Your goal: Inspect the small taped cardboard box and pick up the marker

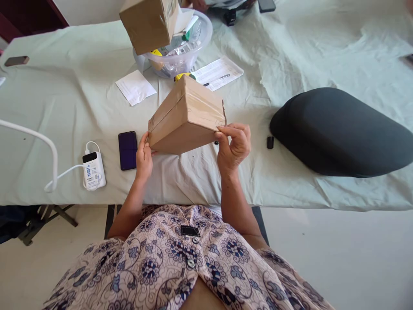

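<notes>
A brown cardboard box (183, 133) with clear tape over its faces is held tilted in front of me, above the cloth. My left hand (144, 159) grips its left end, the fingers partly hidden behind the cardboard. At the right corner, my right hand (234, 144) pinches the box edge or its tape between thumb and fingers; which of the two I cannot tell. A rough, lifted strip shows along that right edge. Left of my left hand lies a dark phone (127, 150), face up.
A pale green cloth (258, 189) covers the table. Around it are a white power bank (94, 170) with cable, papers (136, 88), a plastic tub (206, 32), another carton (148, 26), a black seat-shaped object (345, 133) and a small black cylinder (270, 142). Another person's hand (199, 5) shows at the top.
</notes>
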Action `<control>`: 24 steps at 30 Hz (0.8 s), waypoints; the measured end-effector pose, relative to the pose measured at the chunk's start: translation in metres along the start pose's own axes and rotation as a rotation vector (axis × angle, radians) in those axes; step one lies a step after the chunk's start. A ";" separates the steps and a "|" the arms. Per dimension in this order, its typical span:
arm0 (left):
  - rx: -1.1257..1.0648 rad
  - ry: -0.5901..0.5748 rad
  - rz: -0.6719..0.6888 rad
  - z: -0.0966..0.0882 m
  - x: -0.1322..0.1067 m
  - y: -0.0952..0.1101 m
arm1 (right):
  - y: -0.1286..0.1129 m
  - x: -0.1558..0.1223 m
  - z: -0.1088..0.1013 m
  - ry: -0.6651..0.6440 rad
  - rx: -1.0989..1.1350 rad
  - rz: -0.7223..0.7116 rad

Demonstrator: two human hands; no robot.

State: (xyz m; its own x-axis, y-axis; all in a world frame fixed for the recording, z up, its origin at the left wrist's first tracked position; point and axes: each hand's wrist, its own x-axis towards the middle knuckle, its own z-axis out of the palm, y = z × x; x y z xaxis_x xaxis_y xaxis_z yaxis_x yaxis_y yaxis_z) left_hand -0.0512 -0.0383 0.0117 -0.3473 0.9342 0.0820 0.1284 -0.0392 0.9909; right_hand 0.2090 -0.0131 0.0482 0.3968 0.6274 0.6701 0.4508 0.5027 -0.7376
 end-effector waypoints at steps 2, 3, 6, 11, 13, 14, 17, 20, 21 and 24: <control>0.160 0.047 0.136 -0.001 -0.001 0.005 | -0.008 0.004 -0.003 -0.028 -0.041 -0.061; 0.222 0.065 0.231 0.000 -0.001 0.010 | -0.011 0.005 -0.004 -0.040 -0.047 -0.088; 0.275 0.006 0.523 0.005 -0.001 0.031 | -0.012 0.007 -0.003 -0.057 -0.050 -0.139; 0.330 -0.259 0.925 0.029 0.023 0.065 | -0.009 0.008 -0.001 -0.059 0.006 -0.235; 0.360 -0.283 0.947 0.038 0.033 0.073 | -0.010 0.008 -0.001 -0.056 0.022 -0.263; 0.358 -0.279 0.951 0.041 0.037 0.076 | -0.011 0.008 -0.002 -0.057 0.024 -0.270; 0.315 -0.237 0.952 0.048 0.039 0.081 | -0.011 0.006 -0.003 -0.068 0.014 -0.288; 0.295 -0.216 0.927 0.051 0.034 0.082 | -0.011 0.005 -0.001 -0.069 0.031 -0.287; 0.293 -0.221 0.914 0.051 0.033 0.082 | -0.011 0.005 0.000 -0.065 0.043 -0.283; 0.287 -0.225 0.884 0.052 0.030 0.079 | -0.012 0.003 0.002 -0.062 0.066 -0.280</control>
State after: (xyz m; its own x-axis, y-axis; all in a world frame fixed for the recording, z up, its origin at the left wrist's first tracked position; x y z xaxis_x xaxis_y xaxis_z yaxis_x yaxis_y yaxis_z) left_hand -0.0033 0.0051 0.0874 0.1676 0.6558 0.7361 0.4919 -0.7027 0.5140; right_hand 0.2033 -0.0162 0.0593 0.2139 0.4927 0.8435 0.4817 0.6980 -0.5299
